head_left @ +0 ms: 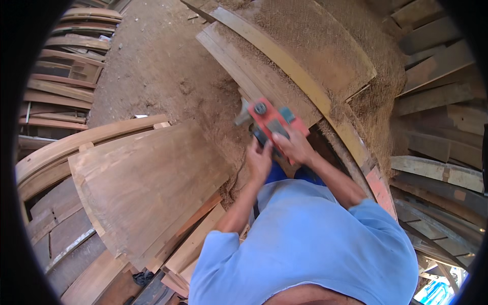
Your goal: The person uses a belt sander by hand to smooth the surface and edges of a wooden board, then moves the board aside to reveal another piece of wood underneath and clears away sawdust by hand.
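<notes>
A boxy red-and-black power tool [276, 123] is held at a slant.

Red power tool [268, 118], ctr of frame: housing looks like hard plastic, semi-matt. Broad panel [147, 178], L of ctr: wood, matt, fairly smooth. Curved rail [96, 143] along its top edge: bare wood, smooth, no gloss. Curved yellowish strip [290, 68], upper ctr: wood-look, smooth w/ dusty patches. Floor [147, 61], upper L: rough, dusty, matt. Stacked boards [437, 66], upper R: dull wood, rough-looking. Shirt [305, 239], btm ctr: soft matt cloth.
</notes>
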The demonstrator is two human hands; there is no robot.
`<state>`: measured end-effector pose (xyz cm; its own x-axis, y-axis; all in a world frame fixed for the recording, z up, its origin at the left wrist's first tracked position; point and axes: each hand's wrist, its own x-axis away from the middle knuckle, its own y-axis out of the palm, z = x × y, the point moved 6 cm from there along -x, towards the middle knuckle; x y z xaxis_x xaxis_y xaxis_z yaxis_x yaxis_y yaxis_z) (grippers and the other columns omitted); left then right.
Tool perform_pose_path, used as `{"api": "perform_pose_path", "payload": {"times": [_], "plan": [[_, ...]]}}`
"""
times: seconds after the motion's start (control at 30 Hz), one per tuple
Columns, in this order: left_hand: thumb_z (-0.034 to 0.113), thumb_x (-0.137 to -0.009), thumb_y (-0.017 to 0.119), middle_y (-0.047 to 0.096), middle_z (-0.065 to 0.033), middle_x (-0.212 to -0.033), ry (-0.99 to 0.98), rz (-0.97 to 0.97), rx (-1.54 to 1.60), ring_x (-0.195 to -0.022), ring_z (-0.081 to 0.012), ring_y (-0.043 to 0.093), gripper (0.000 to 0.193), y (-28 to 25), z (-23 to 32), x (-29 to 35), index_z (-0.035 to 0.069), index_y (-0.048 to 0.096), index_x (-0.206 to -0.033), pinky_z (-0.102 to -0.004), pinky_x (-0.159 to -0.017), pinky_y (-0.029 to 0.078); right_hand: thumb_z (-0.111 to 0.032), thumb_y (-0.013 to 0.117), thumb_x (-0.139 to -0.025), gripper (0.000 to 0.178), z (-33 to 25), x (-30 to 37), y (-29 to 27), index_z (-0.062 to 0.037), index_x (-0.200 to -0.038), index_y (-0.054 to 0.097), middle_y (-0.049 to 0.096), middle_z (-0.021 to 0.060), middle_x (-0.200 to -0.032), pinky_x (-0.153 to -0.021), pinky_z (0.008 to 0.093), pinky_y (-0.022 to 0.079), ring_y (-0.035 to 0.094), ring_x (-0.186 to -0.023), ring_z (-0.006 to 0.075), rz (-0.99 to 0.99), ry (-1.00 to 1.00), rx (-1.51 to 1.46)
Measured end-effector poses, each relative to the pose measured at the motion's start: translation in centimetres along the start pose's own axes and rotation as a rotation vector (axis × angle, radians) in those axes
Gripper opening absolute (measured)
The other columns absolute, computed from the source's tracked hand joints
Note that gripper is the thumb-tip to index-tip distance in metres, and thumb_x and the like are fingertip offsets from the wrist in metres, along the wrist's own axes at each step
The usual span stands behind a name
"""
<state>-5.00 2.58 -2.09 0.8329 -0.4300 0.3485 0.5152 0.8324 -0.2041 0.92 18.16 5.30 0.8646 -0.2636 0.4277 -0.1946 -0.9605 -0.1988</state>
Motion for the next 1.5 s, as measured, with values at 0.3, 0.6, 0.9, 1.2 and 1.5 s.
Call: {"api": "perform_pose_path", "payload": {"times": [0.3, 0.6, 0.9, 1.2, 1.5], "plan": [[0.018, -0.091, 0.076, 0.064, -0.0129, -0.099, -0.006, 0.054, 0.105, -0.090, -0.0220, 0.067, 0.049, 2.1, -1.2, 4.8, 0.007, 0.061, -0.136, -0.0348, -0.081, 0.054, -0.058, 0.061, -0.091, 0.066, 2.3, 4.8, -0.3, 0.0060, -0.109, 0.062, 0.067, 0.0278, -0.095, -0.081, 0.0465, 0.052, 0.068, -0.091, 0.0422, 0.064, 0.033, 0.024], [0.016, -0.092, 0.077, 0.063, -0.0095, -0.103, -0.034, 0.064, 0.200, -0.098, -0.0185, 0.069, 0.043, -2.6, 2.1, -6.3, 0.002, 0.064, -0.131, -0.0324, -0.087, 0.056, -0.060, 0.060, -0.092, 0.067, -3.9, -6.3, 0.1, 0.0068, -0.099, 0.061, 0.065, 0.0286, -0.086, -0.075, 0.0485, 0.050, 0.067, -0.084, 0.0412, 0.089, -0.020, 0.036], [0.012, -0.093, 0.075, 0.070, -0.0100, -0.107, 0.040, 0.107, 0.150, -0.095, -0.0148, 0.070, 0.043, -8.6, 6.0, -19.9, 0.002, 0.063, -0.133, -0.0293, -0.083, 0.057, -0.056, 0.060, -0.093, 0.066, -10.5, -20.4, 0.6, 0.0100, -0.096, 0.061, 0.065, 0.0308, -0.085, -0.074, 0.0486, 0.051, 0.067, -0.084, 0.0439, 0.144, -0.189, 0.060], [0.014, -0.095, 0.072, 0.074, -0.0043, -0.100, 0.092, 0.084, 0.171, -0.084, -0.0081, 0.066, 0.035, -14.6, 11.1, -33.6, -0.001, 0.067, -0.127, -0.0268, -0.075, 0.055, -0.049, 0.056, -0.099, 0.055, -17.5, -34.5, 1.5, 0.0046, -0.093, 0.065, 0.066, 0.0215, -0.075, -0.066, 0.0461, 0.049, 0.066, -0.070, 0.0364, 0.236, -0.299, 0.128], [0.019, -0.096, 0.072, 0.072, -0.0030, -0.095, 0.178, 0.120, 0.159, -0.082, -0.0079, 0.063, 0.038, -19.0, 16.1, -43.8, -0.005, 0.065, -0.125, -0.0258, -0.074, 0.052, -0.047, 0.055, -0.099, 0.045, -23.7, -44.6, 2.6, -0.0074, -0.115, 0.069, 0.069, 0.0312, -0.098, -0.074, 0.0525, 0.052, 0.067, -0.091, 0.0474, 0.264, -0.726, 0.546]]}}
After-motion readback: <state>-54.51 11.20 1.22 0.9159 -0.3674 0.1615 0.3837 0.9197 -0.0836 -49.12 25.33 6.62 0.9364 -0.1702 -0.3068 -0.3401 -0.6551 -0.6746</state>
